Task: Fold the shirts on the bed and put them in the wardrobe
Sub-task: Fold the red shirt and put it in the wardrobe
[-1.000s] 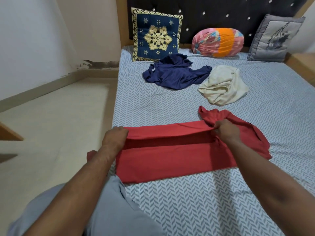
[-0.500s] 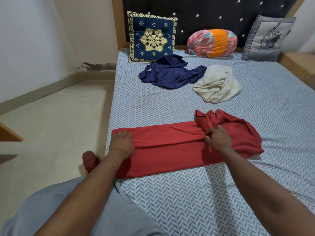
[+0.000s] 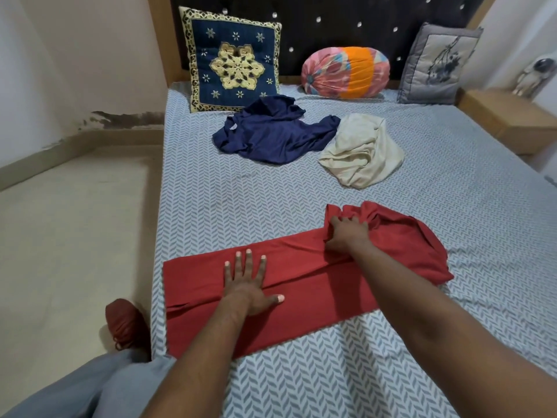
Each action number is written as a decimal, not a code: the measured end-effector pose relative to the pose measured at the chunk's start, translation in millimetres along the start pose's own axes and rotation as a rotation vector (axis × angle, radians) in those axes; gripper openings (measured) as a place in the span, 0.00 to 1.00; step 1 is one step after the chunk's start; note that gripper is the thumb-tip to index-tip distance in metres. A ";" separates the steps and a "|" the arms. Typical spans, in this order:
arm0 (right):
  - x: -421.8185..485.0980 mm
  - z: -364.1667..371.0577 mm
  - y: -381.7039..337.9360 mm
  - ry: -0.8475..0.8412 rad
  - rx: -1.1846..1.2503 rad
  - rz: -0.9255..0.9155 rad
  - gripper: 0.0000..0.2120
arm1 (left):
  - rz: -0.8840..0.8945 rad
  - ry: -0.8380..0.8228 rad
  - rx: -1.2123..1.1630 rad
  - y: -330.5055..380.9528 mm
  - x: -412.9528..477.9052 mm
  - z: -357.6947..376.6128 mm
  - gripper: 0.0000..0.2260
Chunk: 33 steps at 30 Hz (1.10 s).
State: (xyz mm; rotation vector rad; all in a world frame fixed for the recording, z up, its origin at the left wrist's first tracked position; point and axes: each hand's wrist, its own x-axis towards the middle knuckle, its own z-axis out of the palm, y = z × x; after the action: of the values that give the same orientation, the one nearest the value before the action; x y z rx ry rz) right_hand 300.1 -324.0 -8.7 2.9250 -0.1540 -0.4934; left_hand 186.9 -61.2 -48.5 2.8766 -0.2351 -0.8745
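Red shirt (image 3: pixel 301 300) lies in a long folded band across the near edge of the bed, at our twelve o'clock, its right end bunched up. Our left hand (image 3: pixel 248 282) presses flat on the band, fingers straight and spread. Our right hand (image 3: pixel 346 235) rests on the bunched end at one o'clock, fingertips sunk in the folds; we cannot tell whether it grips or only presses. The bed sheet (image 3: pixel 452 191) is pale with a grey herringbone print. Farther up, a navy shirt (image 3: pixel 271 134) and a cream shirt (image 3: pixel 361 152) lie crumpled, touching. Against the dark studded headboard (image 3: pixel 331 13) lean a blue cushion (image 3: pixel 235 60), a pink-and-orange bolster (image 3: pixel 346 72) and a grey cushion (image 3: pixel 437 63). At nine o'clock is beige floor (image 3: pixel 75 221), with a red shoe (image 3: pixel 125 322) just beside the bed. A wooden bedside table (image 3: pixel 512 116) stands at two o'clock.
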 end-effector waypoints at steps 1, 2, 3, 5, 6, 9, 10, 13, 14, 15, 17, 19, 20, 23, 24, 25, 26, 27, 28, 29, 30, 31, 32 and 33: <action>-0.1 -1.0 0.6 0.024 -0.028 -0.024 0.32 | -0.002 -0.007 -0.003 -0.2 0.2 -1.0 0.49; -1.2 -2.9 3.1 0.072 -0.024 -0.038 0.28 | -0.004 -0.014 0.001 0.6 1.1 -2.4 0.49; -2.0 -4.3 7.2 0.147 0.039 -0.032 0.23 | -0.011 -0.018 0.006 0.8 1.5 -3.5 0.49; -6.7 -5.8 19.3 0.344 0.342 0.078 0.18 | -0.025 -0.025 0.010 0.9 1.4 -5.2 0.49; -13.6 -6.9 28.6 0.443 0.595 0.193 0.18 | -0.030 -0.032 0.009 2.3 -0.1 -5.3 0.49; -43.5 -2.5 56.1 0.684 1.369 0.658 0.19 | -0.062 -0.047 0.002 4.7 -3.6 -10.1 0.50; -55.0 7.4 63.0 0.714 1.519 0.829 0.21 | -0.077 -0.051 0.000 5.9 -4.9 -13.0 0.50; -97.6 47.5 73.7 0.699 1.608 1.179 0.26 | -0.104 -0.068 -0.010 16.6 -7.4 -23.8 0.52; -107.8 58.9 75.0 0.694 1.568 1.243 0.27 | -0.111 -0.076 -0.014 19.5 -7.5 -27.3 0.53; -114.3 65.3 78.3 0.682 1.504 1.300 0.28 | -0.121 -0.085 -0.015 22.2 -7.5 -30.4 0.54; -113.3 69.5 90.6 0.673 1.345 1.343 0.28 | -0.144 -0.107 -0.011 27.5 -7.4 -35.8 0.57; -103.8 62.0 103.8 0.714 1.230 1.261 0.28 | -0.162 -0.117 -0.006 31.0 -7.1 -39.9 0.59; -97.1 56.3 109.7 0.720 1.198 1.183 0.27 | -0.169 -0.119 0.003 33.4 -6.3 -42.2 0.60; -64.2 37.1 131.6 0.608 1.128 0.869 0.29 | -0.183 -0.128 0.029 40.5 -4.9 -49.7 0.62; -47.2 31.4 139.6 0.510 1.131 0.793 0.31 | -0.184 -0.131 0.036 42.8 -2.7 -52.6 0.62; -32.6 26.4 147.5 0.409 1.146 0.735 0.34 | -0.184 -0.135 0.042 45.3 -1.9 -54.9 0.63; -19.0 20.9 152.1 0.325 1.149 0.722 0.36 | -0.184 -0.141 0.049 47.0 1.0 -57.5 0.63; -7.5 18.5 156.6 0.257 1.135 0.723 0.34 | -0.184 -0.151 0.061 49.0 2.0 -59.5 0.64; 6.1 17.8 160.2 0.184 1.104 0.722 0.29 | -0.188 -0.159 0.077 50.5 5.6 -61.5 0.65; 17.0 16.5 160.6 0.104 1.085 0.712 0.24 | -0.194 -0.168 0.093 52.1 8.7 -63.0 0.66; 27.0 15.7 161.0 0.019 1.076 0.696 0.22 | -0.199 -0.176 0.110 54.0 10.7 -64.4 0.67; 36.8 14.4 162.5 -0.039 1.069 0.684 0.20 | -0.203 -0.183 0.130 55.9 13.5 -65.4 0.68; 50.0 15.5 166.5 -0.047 1.091 0.690 0.17 | -0.207 -0.189 0.155 56.9 17.7 -66.3 0.69; 60.1 12.5 169.3 -0.005 1.147 0.710 0.12 | -0.211 -0.194 0.175 58.2 21.4 -67.1 0.69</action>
State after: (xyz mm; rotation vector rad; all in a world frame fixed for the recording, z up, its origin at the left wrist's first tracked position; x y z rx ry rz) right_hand 340.0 -499.6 -8.0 3.4355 -1.9506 -0.3282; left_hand 235.6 -117.2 4.8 3.0174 -0.0267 -1.2306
